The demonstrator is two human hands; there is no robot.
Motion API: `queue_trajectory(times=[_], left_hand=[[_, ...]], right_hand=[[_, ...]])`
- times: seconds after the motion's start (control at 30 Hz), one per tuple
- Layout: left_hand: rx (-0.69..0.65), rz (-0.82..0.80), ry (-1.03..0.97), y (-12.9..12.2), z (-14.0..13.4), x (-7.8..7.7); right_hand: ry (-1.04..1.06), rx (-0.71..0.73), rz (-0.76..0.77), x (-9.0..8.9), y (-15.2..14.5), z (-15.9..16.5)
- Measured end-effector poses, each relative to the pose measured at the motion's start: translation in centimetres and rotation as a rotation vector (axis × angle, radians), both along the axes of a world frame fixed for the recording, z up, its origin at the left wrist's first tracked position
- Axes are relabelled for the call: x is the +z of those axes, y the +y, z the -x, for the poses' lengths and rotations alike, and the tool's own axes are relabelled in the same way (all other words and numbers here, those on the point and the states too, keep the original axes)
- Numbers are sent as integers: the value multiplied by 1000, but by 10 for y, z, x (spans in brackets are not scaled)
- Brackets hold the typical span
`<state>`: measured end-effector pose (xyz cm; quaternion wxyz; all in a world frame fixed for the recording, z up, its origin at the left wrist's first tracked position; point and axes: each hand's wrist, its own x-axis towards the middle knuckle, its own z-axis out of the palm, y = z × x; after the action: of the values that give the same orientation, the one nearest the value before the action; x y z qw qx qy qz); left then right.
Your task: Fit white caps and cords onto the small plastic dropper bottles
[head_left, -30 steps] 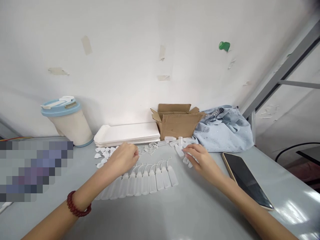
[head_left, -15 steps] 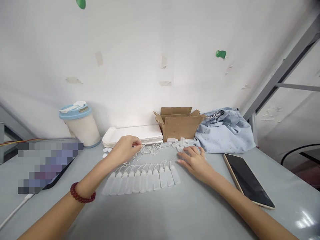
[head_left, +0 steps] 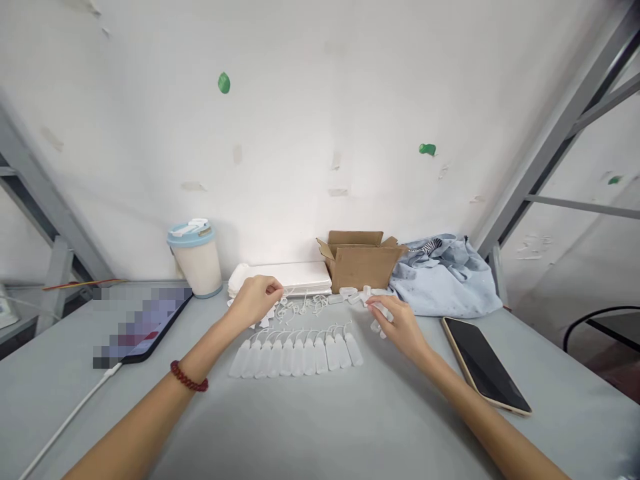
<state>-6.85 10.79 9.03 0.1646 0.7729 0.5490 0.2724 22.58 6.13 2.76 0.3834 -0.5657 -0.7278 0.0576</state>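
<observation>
Right hand (head_left: pixel 403 327) has narrowed near about eleven lined-up bottles (head_left: pixel 298 359), left hand (head_left: pixel 253 299) pinched, what either holds unclear.

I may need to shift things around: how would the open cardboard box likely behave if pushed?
Flat-sided, the cardboard box would probably slide rather than roll. Its thin, open flaps would likely bend. Being cardboard, it may be light for its size, though any contents are hidden.
</observation>
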Motion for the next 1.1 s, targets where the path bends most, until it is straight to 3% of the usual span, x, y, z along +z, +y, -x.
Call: queue_trajectory(times=[0.2, 0.37, 0.53, 0.7, 0.87, 1.1], left_hand=[[40, -77, -133, -36, -7, -14], [56, -178, -230, -62, -24, -28], [-41, -149, -359, -77, -32, -32], [-93, -235, -454, -86, -35, -36], [-165, -413, -408, -92, -39, -39], [-211, -560, -331, -92, -42, -42]], right_hand=[[295, 176, 123, 30, -26, 50], [557, 376, 350, 23, -35, 84], [755, 450, 463, 15, -43, 84], [802, 463, 496, 17, -49, 76], [835, 508, 531, 16, -51, 75], [716, 502, 502, 17, -54, 76]])
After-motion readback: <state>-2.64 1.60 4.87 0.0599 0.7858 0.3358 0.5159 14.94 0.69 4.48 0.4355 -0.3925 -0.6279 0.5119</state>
